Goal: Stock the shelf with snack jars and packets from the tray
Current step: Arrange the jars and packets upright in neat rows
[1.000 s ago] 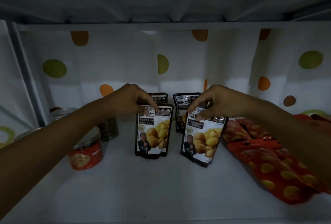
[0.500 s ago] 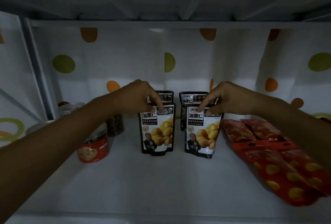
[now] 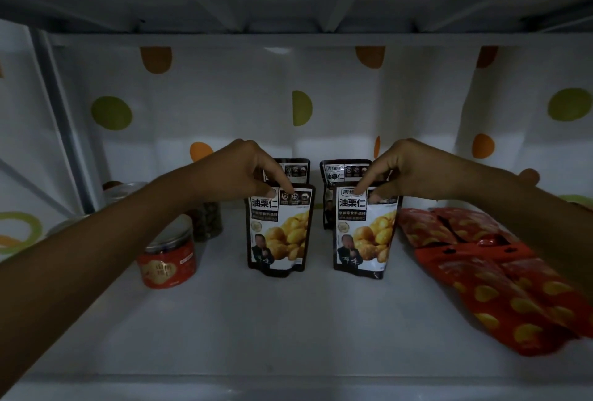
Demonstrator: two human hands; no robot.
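Head view: on the shelf [image 3: 288, 336], right of the red jar [image 3: 167, 261], the left hand [image 3: 244, 172] pinches the left chestnut packet [image 3: 279, 237] by its top; the right hand [image 3: 410, 172] pinches the right chestnut packet [image 3: 365, 237]. Let go off-balance, either upright pouch may topple.

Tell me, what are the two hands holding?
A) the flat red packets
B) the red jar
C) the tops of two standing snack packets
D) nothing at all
C: the left hand pinches the top of the left packet and the right hand pinches the top of the right packet, both packets standing upright on the shelf.
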